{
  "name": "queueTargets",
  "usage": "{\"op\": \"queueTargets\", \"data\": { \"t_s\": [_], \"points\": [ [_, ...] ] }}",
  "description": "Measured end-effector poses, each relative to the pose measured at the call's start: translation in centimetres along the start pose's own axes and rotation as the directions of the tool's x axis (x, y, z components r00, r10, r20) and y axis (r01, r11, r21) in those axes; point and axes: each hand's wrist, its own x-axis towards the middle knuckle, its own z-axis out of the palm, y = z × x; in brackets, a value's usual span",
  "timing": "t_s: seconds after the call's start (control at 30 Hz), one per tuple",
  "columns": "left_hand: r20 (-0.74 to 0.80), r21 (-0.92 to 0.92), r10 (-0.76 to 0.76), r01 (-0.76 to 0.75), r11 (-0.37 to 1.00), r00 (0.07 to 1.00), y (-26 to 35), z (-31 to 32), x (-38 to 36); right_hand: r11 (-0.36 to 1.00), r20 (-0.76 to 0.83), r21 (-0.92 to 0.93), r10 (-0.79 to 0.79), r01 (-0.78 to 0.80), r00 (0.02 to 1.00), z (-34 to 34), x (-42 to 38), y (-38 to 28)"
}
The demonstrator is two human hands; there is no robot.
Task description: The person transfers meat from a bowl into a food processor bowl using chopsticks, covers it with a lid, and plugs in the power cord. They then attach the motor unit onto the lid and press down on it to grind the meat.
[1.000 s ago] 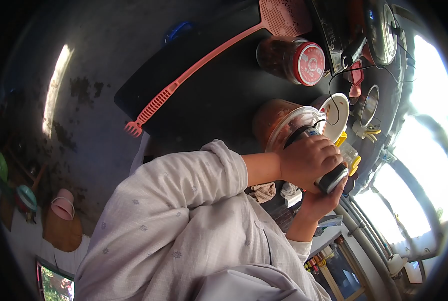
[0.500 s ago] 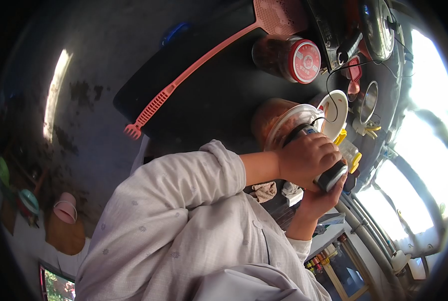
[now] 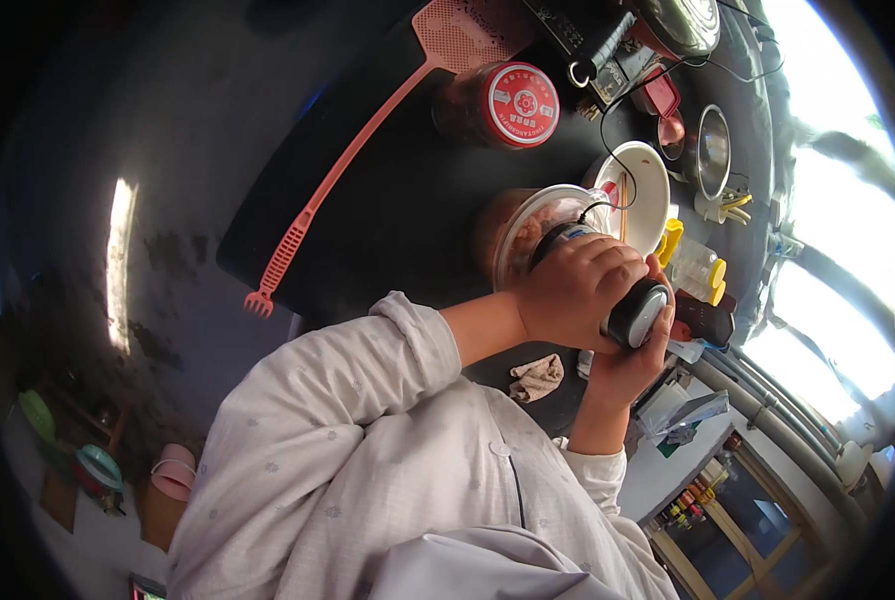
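My left hand is wrapped over a black, rounded corded device, its fingers bent across the top. My right hand holds the same device from the lower right, fingers curled around its end. Just behind my left hand stands a clear container with a white rim and reddish-orange contents. The device's inner end overlaps the container's mouth; whether they touch is hidden. A thin black cord runs up from the device, past a white bowl with chopsticks in it.
A jar with a red lid and a long pink fly swatter lie on the black table. Nearby are a metal bowl, yellow-lidded containers, a crumpled cloth and a lidded pan.
The camera view has shifted, so the table items appear further left. Both hands still hold the device, whose rounded end now shows more fully.
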Motion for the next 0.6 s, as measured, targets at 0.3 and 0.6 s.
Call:
{"op": "queueTargets", "data": {
  "t_s": [0.3, 0.6],
  "points": [
    [0.022, 0.066, 0.028, -0.030, 0.997, 0.999, -0.05, 0.30, 0.18, 0.999, 0.022, 0.012, -0.042, 0.042, 0.999, -0.55, 0.27, 0.17],
    [0.063, 0.095, 0.017, -0.023, 0.995, 0.998, -0.11, 0.35, 0.09, 0.999, 0.030, 0.026, -0.037, 0.036, 0.999, -0.55, 0.15, -0.10]
  ]
}}
